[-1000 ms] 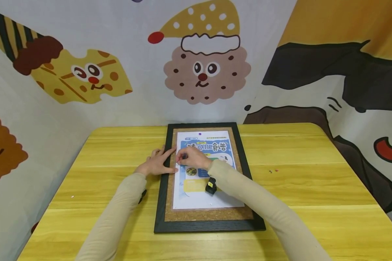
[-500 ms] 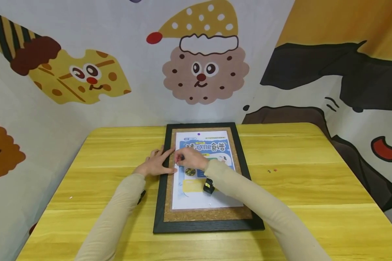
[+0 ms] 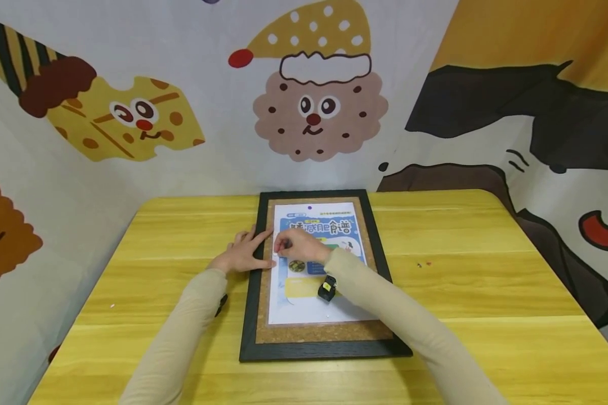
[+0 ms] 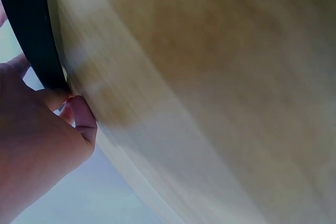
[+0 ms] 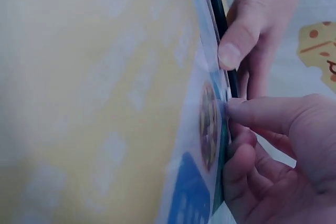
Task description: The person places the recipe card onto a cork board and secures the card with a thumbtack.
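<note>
A printed poster point(image 3: 304, 309) with large Chinese characters lies on a cork board point(image 3: 324, 333) in a black frame point(image 3: 324, 351). My left hand point(image 3: 240, 253) rests spread over the frame's left side, thumb and forefinger reaching the poster's left margin. In the right wrist view, the left thumb point(image 5: 239, 45) presses the edge. My right hand point(image 3: 301, 246) bends over the poster's left edge, just right of the left hand. Its thumb and forefinger pinch a small pin-like thing, mostly hidden between the fingertips. A purple pin point(image 3: 309, 207) sits at the poster's top middle.
The board lies on a yellow wood-grain table point(image 3: 461, 315), its far end near a cartoon-printed cloth point(image 3: 208, 174). Tiny coloured bits point(image 3: 424, 264) lie right of the board, and a small white bit point(image 3: 112, 306) lies left. A black wrist device point(image 3: 326, 288) hangs under the right sleeve.
Both hands stay in nearly the same place. The right fingertips shift only slightly at the poster's left edge, and the head view sways a little.
</note>
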The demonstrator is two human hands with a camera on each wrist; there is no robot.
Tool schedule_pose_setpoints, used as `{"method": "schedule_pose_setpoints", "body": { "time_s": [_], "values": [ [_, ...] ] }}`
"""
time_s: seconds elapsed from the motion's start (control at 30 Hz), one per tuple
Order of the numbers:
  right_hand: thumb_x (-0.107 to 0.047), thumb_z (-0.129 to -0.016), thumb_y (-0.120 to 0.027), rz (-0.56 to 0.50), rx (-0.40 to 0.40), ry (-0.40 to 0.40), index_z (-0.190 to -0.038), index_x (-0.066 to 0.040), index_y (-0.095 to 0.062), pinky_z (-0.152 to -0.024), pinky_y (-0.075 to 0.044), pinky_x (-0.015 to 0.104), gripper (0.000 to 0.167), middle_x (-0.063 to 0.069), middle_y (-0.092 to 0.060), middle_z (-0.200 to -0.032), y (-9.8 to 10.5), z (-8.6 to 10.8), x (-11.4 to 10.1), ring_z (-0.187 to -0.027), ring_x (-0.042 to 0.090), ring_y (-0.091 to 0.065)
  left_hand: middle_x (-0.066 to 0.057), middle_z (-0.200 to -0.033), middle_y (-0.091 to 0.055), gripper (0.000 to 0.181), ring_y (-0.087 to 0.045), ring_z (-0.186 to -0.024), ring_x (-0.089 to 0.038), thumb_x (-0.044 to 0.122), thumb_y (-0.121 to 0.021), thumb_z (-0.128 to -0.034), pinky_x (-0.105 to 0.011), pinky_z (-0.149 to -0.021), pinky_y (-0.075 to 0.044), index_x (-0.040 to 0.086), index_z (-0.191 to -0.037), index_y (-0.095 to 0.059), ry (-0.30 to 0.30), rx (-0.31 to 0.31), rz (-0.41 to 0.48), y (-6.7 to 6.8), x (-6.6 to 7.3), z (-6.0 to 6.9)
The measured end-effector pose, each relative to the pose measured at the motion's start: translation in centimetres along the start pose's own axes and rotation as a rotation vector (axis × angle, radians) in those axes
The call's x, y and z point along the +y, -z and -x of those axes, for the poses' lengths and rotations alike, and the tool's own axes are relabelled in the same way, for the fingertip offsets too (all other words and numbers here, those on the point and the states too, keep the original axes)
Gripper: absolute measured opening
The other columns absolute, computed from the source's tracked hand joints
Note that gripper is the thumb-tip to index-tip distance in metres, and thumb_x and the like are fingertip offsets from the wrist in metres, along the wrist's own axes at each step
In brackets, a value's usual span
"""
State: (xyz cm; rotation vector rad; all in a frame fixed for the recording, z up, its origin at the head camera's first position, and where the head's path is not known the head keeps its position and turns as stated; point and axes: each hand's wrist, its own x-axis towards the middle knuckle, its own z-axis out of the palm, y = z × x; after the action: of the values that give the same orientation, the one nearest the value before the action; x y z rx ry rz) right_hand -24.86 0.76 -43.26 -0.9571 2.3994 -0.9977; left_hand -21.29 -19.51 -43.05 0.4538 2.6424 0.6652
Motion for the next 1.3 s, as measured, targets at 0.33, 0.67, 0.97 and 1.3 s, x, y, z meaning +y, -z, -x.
{"method": "schedule_pose_setpoints", "body": {
  "time_s": [0.33,0.67,0.97,1.3],
  "values": [
    [-0.008,-0.093,-0.065,-0.128,0.054,0.066,-0.099,-0.005,-0.071,-0.070,-0.049,0.029,0.009,0.000,-0.064,-0.093,1.2,1.9,1.1,-0.080,0.015,-0.060,-0.028,-0.157,0.001,0.093,-0.008,-0.138,-0.049,0.051,-0.064,-0.0873,-0.073,-0.099,-0.014,0.020,-0.157,-0.011,0.000,-0.005,0.006,0.0,-0.1,0.0],
    [-0.010,-0.094,-0.063,-0.168,0.118,0.030,-0.103,-0.006,-0.071,-0.071,-0.050,0.031,0.013,-0.002,-0.065,-0.098,1.9,4.3,1.6,-0.084,0.016,-0.059,-0.028,-0.157,0.002,0.094,-0.006,-0.139,-0.049,0.052,-0.064,-0.0869,-0.073,-0.101,-0.011,0.020,-0.157,-0.010,0.020,-0.015,-0.004,0.1,0.1,0.1],
    [-0.014,-0.094,-0.064,-0.212,0.236,0.011,-0.107,-0.004,-0.071,-0.074,-0.047,0.037,0.018,0.003,-0.066,-0.103,3.4,6.9,2.5,-0.089,0.021,-0.057,-0.027,-0.157,0.004,0.095,-0.002,-0.140,-0.048,0.051,-0.064,-0.0873,-0.071,-0.102,-0.010,0.020,-0.157,-0.009,0.026,-0.028,0.000,0.2,0.2,0.3],
    [-0.017,-0.093,-0.066,-0.212,0.273,-0.051,-0.102,-0.007,-0.072,-0.080,-0.043,0.039,0.015,0.000,-0.064,-0.100,3.7,9.5,4.2,-0.090,0.022,-0.054,-0.027,-0.157,0.005,0.094,-0.002,-0.140,-0.048,0.050,-0.064,-0.0878,-0.071,-0.102,-0.009,0.021,-0.157,-0.008,0.010,-0.029,0.014,0.0,0.2,0.2]
  ]
}}
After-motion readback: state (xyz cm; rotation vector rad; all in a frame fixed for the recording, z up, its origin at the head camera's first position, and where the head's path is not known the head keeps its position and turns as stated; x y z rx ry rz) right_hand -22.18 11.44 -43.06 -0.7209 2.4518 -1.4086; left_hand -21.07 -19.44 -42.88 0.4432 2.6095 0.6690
